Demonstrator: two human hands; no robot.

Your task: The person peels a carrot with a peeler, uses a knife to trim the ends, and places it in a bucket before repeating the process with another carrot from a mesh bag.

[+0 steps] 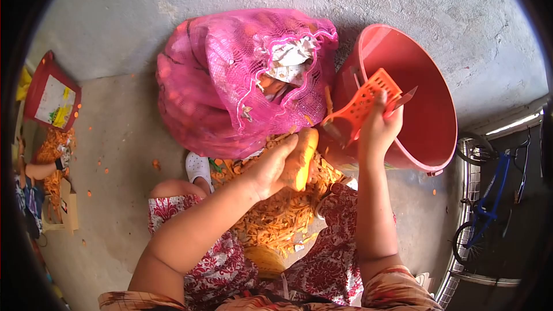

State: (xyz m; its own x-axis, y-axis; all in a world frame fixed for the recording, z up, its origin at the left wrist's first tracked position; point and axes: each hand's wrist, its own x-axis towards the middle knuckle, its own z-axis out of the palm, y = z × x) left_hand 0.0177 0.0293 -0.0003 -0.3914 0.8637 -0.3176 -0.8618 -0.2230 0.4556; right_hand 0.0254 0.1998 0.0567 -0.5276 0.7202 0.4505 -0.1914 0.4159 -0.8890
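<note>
My left hand (274, 168) is wrapped around a thick orange carrot (306, 158), holding it upright above a heap of orange peelings (271, 213) between my legs. My right hand (380, 129) grips an orange plastic tool (371, 95) full of small holes, like a hand grater. A pointed blade (408, 97) sticks out to the right of that hand. Both the tool and the hand overlap the near side of a large red bucket (429, 80). Straight ahead, a pink mesh sack (199, 86) bulges with orange produce, its mouth partly open on white paper.
A rough grey wall (132, 17) rises behind the sack and bucket. At far left, another person's arm (43, 170) reaches over more peelings (55, 150) near a smaller red bucket (39, 89). A blue bicycle (487, 207) stands beyond the doorway. Orange scraps dot the floor (118, 138).
</note>
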